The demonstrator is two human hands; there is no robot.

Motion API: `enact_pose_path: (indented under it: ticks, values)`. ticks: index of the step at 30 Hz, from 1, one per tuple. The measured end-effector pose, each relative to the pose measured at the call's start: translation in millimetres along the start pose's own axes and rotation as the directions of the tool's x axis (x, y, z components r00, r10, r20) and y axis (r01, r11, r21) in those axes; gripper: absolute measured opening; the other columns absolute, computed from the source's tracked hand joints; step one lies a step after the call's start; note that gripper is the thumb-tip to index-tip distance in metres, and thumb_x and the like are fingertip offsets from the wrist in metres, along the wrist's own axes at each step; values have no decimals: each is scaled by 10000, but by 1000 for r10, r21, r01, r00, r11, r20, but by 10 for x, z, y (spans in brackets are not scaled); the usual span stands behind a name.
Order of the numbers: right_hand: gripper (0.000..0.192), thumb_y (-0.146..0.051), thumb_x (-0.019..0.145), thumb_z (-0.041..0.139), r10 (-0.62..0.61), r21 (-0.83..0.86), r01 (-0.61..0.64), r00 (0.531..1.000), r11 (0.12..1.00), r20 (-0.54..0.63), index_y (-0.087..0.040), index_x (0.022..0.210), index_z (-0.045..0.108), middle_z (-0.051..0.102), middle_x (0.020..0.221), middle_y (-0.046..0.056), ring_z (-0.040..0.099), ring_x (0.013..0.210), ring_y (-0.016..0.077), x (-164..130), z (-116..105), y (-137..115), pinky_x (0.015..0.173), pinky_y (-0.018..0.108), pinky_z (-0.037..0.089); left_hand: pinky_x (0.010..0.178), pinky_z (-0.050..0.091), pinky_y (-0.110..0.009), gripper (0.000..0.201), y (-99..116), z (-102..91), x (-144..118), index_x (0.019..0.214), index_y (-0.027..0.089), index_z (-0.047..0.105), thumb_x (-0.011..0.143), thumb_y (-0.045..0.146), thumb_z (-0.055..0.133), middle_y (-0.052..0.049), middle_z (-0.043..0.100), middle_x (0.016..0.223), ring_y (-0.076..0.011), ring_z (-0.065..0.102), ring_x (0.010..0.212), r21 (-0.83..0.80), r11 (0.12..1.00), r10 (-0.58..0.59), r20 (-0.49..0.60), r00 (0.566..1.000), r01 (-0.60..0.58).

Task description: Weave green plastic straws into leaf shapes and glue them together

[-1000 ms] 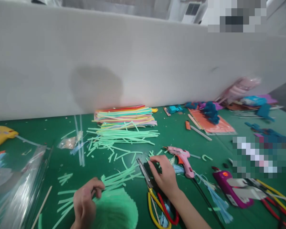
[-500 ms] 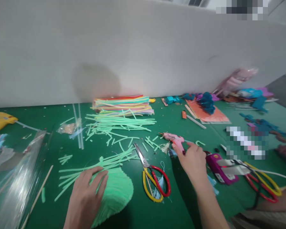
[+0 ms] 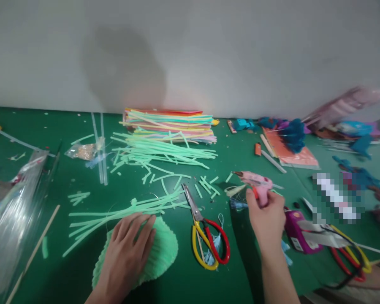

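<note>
**Right hand now grips the pink glue gun**

Landmark: scissors [image 3: 205, 236], lying on the green table [image 3: 50, 126].

Left of the scissors, the left hand [image 3: 126, 253] lies spread flat on the green fan-shaped piece [image 3: 164, 253], as half a second ago. Right of them, the right hand [image 3: 267, 219] has closed around the pink glue gun [image 3: 256, 182], lifted, nozzle pointing left; before, it only reached.

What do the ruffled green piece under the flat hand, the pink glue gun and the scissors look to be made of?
The ruffled green piece under the left hand looks like soft, matte foam or felt, judging by its pleated ridges. The pink glue gun gripped by the right hand seems smooth moulded plastic. The scissors have grey, metal-looking blades and glossy red and yellow handles, probably plastic.
</note>
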State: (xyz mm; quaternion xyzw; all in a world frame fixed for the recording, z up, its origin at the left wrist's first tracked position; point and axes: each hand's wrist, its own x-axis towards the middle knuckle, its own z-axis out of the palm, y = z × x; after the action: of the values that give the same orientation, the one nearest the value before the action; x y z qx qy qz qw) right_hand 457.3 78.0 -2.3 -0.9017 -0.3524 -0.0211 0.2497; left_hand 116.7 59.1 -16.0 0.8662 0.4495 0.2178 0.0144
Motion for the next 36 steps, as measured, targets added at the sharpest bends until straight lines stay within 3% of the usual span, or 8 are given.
enact_pose_path:
  ticks: [4, 8, 11, 16, 19, 23, 29, 36]
  values:
    - [474, -536, 702, 708, 6, 201, -10, 1000, 980, 25, -181, 968, 539, 635, 677, 22, 566, 526, 185, -323, -140, -203, 517, 286, 430, 904, 412, -435, 308, 30, -13, -8, 1183, 118, 603, 875, 134, 593, -130, 671, 1094, -292, 554, 1052, -3, 998, -55, 10, 998, 55]
    - [331, -484, 695, 700, -283, 202, 247, 943, 948, 174, -238, 642, 484, 511, 498, -27, 452, 415, 147, -724, -138, -372, 418, 272, 358, 899, 412, -420, 313, 37, -9, -15, 1196, 137, 603, 884, 147, 578, -113, 679, 1112, -275, 571, 1034, 2, 997, -81, 25, 996, 81]
    - [186, -390, 748, 640, -475, 269, 422, 864, 865, 170, -221, 762, 564, 557, 569, -10, 486, 451, 157, -964, -65, -457, 437, 275, 399, 903, 406, -419, 317, 27, 4, -20, 1204, 127, 599, 887, 141, 575, -120, 677, 1121, -274, 567, 1047, -19, 997, -73, 29, 997, 74]
    - [46, -261, 811, 582, -648, 253, 623, 762, 740, 20, -216, 813, 569, 598, 666, 32, 579, 546, 181, -1142, 45, -474, 496, 276, 461, 920, 402, -432, 327, 3, 27, -30, 1203, 114, 599, 877, 129, 594, -134, 680, 1118, -286, 560, 1077, -47, 998, -45, 2, 999, 45]
    - [105, -236, 834, 607, -705, 182, 699, 708, 692, -40, -198, 930, 589, 650, 756, 77, 623, 632, 212, -1154, 60, -426, 557, 299, 493, 914, 405, -434, 320, -4, 32, -30, 1196, 117, 604, 876, 135, 595, -139, 679, 1118, -291, 558, 1078, -55, 997, -45, 2, 999, 45]
    - [174, -236, 866, 600, -746, 146, 738, 665, 659, 6, -192, 1033, 581, 695, 877, 109, 651, 726, 230, -1151, 50, -377, 619, 315, 511, 908, 405, -433, 326, -15, 34, -22, 1185, 112, 613, 859, 124, 614, -136, 686, 1115, -292, 557, 1073, -66, 997, -45, -5, 999, 45]
    - [124, -298, 902, 571, -742, 98, 737, 670, 669, 29, -177, 927, 585, 647, 724, 80, 579, 578, 191, -1157, 68, -391, 526, 281, 464, 917, 392, -444, 356, -36, 45, -46, 1222, 131, 608, 866, 137, 609, -115, 691, 1154, -296, 539, 1104, -96, 995, -35, 22, 999, 37]
    - [179, -332, 939, 540, -784, 84, 783, 620, 616, -21, -165, 891, 584, 625, 700, 48, 550, 546, 155, -1130, 98, -442, 507, 242, 441, 896, 412, -440, 286, -5, 25, -6, 1157, 121, 661, 877, 118, 604, -102, 714, 1099, -291, 580, 1054, -123, 990, -76, -30, 997, 72]
